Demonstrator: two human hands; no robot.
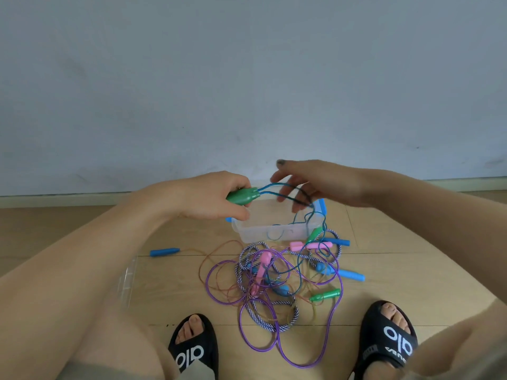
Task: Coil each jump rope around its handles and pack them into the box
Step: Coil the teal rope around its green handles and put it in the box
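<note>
My left hand [214,196] grips a pair of green handles [242,196] held together above the left end of the clear plastic box [271,231]. A blue-green cord [290,189] runs from the handles to my right hand [310,182], whose fingers hold the cord over the box. The cord drops past the box's right end into a tangled pile of ropes [277,281] on the floor: purple, striped white-and-blue, thin orange. Pink handles [310,245], blue handles [351,275] and a green handle [326,294] lie in the pile.
A single blue handle [164,252] lies to the left on the wooden floor. A clear plastic bag [127,281] lies beside my left leg. My feet in black sandals [193,349] frame the pile. The grey wall stands close behind the box.
</note>
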